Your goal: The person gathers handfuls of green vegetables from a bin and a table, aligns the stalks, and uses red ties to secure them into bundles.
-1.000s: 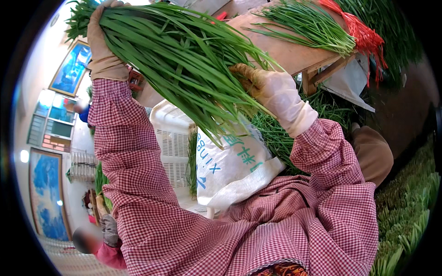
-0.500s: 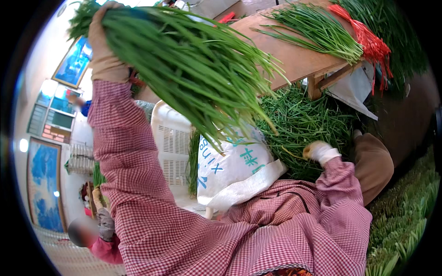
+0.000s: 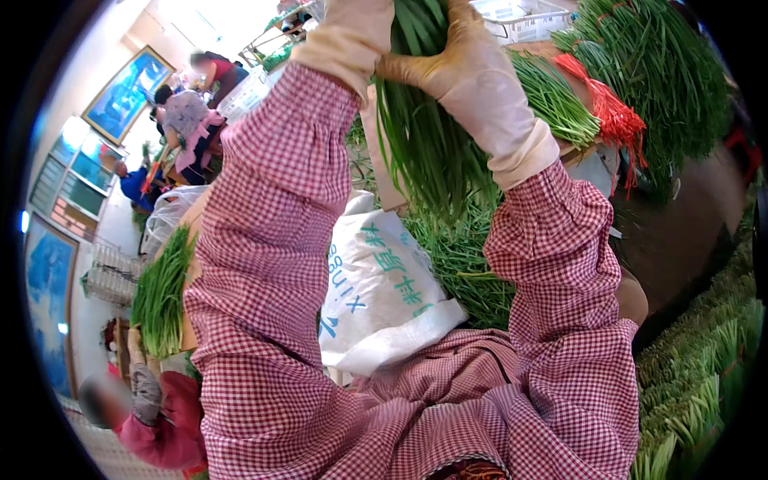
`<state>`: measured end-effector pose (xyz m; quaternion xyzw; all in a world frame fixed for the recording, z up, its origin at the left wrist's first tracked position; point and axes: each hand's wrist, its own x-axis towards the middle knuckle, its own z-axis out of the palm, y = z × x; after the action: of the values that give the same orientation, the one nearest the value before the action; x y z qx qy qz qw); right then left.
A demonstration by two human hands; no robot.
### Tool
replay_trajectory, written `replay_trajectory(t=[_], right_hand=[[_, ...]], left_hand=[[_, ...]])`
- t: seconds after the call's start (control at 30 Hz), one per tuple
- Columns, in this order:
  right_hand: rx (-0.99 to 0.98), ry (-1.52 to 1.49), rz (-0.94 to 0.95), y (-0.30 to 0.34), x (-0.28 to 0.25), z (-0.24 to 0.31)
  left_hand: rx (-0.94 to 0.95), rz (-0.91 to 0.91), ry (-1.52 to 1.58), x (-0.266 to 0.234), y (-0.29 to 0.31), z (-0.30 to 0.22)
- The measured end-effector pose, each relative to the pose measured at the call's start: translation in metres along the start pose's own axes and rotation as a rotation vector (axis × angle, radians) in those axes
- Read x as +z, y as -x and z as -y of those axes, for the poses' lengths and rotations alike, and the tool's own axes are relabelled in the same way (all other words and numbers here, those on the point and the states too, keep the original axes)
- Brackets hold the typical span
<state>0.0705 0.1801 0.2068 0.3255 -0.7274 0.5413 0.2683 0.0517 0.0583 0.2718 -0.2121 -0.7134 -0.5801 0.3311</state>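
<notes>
Far left: a blue framed picture point(image 3: 50, 276) on the wall, a second framed picture point(image 3: 128, 94) higher and further right. Low in this part of the view, a co-worker in a red-pink sleeve point(image 3: 164, 428) reaches to a bunch of green stalks point(image 3: 162, 300) lying on a tan table. A clear plastic bag point(image 3: 170, 214) sits just beyond; other people point(image 3: 188, 120) work further back.

Upper centre: left hand point(image 3: 348, 36), pale glove, at the top edge of the view — fingers cut off by the frame, so cannot tell whether it grips. It lies against the left side of the leaf bundle point(image 3: 428, 152), which hangs raised between both hands, long green blades pointing down. Below it, a white sack point(image 3: 384, 296) with blue and green printing stands just in front of the checked smock point(image 3: 448, 432). Loose green leaves point(image 3: 472, 288) are heaped right of the sack.

Right hand point(image 3: 472, 88), pale glove, clasps the bundle from the right — thumb across its front, tip reaching the left hand's heel.

Right: another green bunch point(image 3: 556, 94) lies on a wooden table, red strands point(image 3: 610, 112) beside it, then a large green pile point(image 3: 656, 80). Lower right: rows of green bundles point(image 3: 704, 400).
</notes>
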Motion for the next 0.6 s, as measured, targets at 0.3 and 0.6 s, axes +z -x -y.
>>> replay_trajectory(t=[0.3, 0.6], right_hand=[[0.018, -0.681, -0.013, 0.003, -0.009, -0.02], [0.233, -0.77, 0.41, -0.004, -0.056, -0.058]], left_hand=[[-0.185, 0.163, 0.348, 0.051, 0.027, -0.012], [-0.166, 0.621, 0.281, 0.039, 0.023, -0.009]])
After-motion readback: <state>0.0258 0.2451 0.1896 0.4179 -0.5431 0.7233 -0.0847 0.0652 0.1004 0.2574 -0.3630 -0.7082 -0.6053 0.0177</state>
